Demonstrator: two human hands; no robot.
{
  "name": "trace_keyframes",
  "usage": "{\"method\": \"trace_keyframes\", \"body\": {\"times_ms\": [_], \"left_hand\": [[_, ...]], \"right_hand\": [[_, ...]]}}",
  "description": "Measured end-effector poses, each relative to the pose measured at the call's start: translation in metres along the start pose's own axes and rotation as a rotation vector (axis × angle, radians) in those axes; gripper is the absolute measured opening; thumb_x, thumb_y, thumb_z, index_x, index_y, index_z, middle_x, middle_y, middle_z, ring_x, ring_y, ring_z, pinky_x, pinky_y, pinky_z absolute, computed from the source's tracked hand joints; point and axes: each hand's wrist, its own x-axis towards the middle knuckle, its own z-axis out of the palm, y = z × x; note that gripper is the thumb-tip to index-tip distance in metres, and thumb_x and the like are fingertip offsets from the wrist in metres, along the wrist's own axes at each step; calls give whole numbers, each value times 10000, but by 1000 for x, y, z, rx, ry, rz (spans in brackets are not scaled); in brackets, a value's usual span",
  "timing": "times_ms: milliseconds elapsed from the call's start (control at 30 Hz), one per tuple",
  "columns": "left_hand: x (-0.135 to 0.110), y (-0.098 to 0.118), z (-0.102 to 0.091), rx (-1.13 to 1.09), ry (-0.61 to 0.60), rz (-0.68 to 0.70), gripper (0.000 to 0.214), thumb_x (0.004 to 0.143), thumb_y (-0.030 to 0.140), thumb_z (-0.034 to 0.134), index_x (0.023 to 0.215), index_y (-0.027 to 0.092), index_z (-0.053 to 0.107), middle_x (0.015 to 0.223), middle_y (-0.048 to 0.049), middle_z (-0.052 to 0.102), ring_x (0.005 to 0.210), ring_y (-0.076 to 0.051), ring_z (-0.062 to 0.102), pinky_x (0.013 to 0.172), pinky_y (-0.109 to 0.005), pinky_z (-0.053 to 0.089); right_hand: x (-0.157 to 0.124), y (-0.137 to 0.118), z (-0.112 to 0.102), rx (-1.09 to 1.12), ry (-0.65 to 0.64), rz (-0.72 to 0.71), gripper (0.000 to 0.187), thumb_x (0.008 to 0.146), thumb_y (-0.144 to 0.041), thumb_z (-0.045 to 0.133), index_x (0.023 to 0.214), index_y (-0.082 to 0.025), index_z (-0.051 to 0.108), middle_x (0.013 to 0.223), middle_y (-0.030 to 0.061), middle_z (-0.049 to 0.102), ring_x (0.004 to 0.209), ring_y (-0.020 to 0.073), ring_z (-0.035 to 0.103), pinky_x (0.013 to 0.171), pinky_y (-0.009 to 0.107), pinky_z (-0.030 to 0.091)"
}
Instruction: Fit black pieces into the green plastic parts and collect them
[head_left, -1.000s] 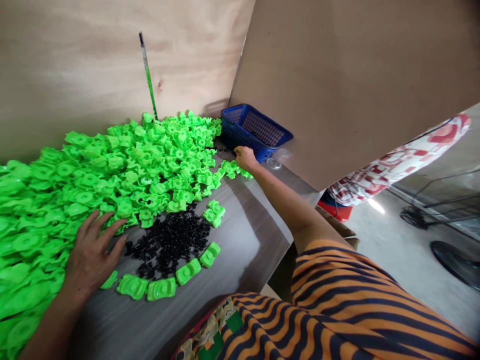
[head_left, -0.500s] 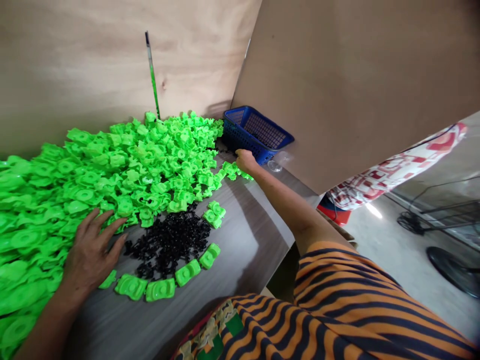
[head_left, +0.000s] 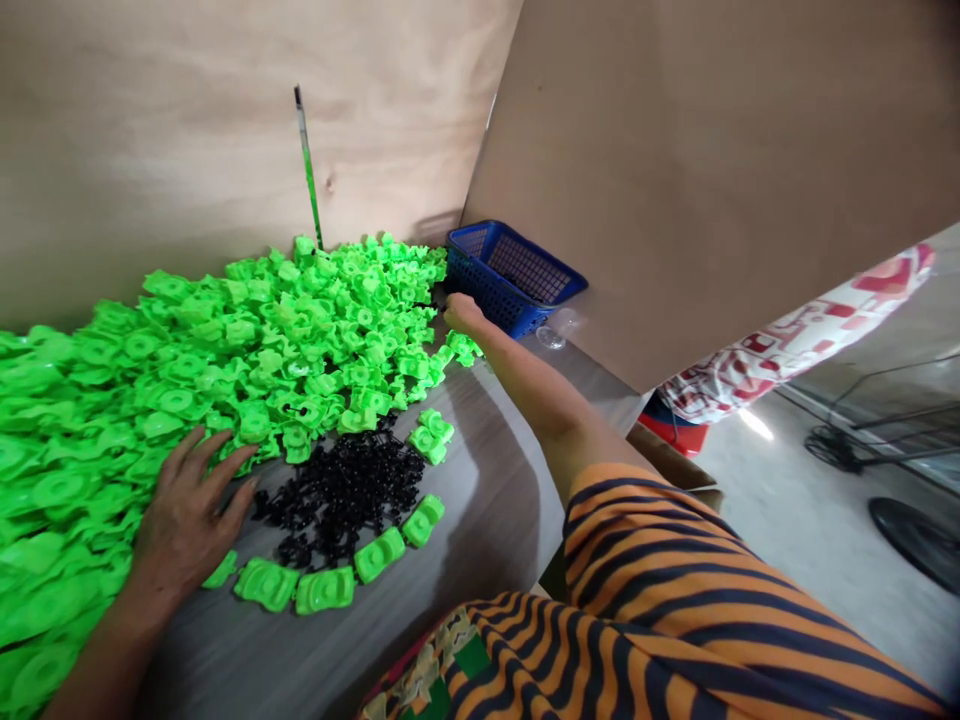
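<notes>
A big heap of bright green plastic parts point(head_left: 225, 350) covers the left and back of the grey table point(head_left: 495, 500). A small pile of black bits point(head_left: 345, 490) lies in front of it, ringed by several single green parts point(head_left: 322, 590). My left hand point(head_left: 187, 520) rests flat with fingers spread on the heap's near edge, just left of the black pile. My right hand point(head_left: 461, 312) is stretched far out, fingers curled down among loose green parts beside the blue basket point(head_left: 517, 275); what it holds cannot be made out.
Plywood boards wall the table at the back and right. A thin green stick point(head_left: 307, 165) leans on the back board. A small clear object point(head_left: 551, 335) lies by the basket. Right of the table's edge are a patterned cloth point(head_left: 795, 340) and a fan on the floor point(head_left: 907, 525).
My right hand has slid left along the basket's front, toward the green heap. My left hand has stayed in place.
</notes>
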Motion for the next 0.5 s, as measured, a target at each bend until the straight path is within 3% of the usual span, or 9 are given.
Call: {"method": "trace_keyframes", "body": {"times_ms": [100,233,400,500], "left_hand": [[0,0,0,-23,5,-9,293,990,294,578,1241,183,680,1331,-207,635,1466,-441,458,1182,-643,420],[0,-1,0,-39,-10,-24,306,987,311,579,1247,189,684,1354,-204,633,1475,-437,450,1196,-639,403],[-2,-1,0,-40,-26,-48,317,985,323,572,1260,207,680,1370,-193,634,1488,-431,436,1195,-634,407],[-2,0,-1,-38,-33,-51,314,982,315,574,1252,197,684,1364,-203,635,1489,-434,434,1193,-634,411]], "right_hand": [[-4,12,-9,7,78,1,512,920,-109,437,1372,-125,676,1357,150,715,1265,270,667,1067,337,532],[-15,33,-17,-4,90,19,545,871,-89,461,1373,-94,673,1356,172,710,1301,296,642,1137,377,483],[-26,44,-5,11,4,-14,586,858,-97,487,1423,-116,637,1402,125,691,1320,254,628,1147,323,470],[-22,40,4,14,-27,-10,584,878,-157,507,1454,-147,603,1408,132,678,1314,275,622,1128,366,494]]}}
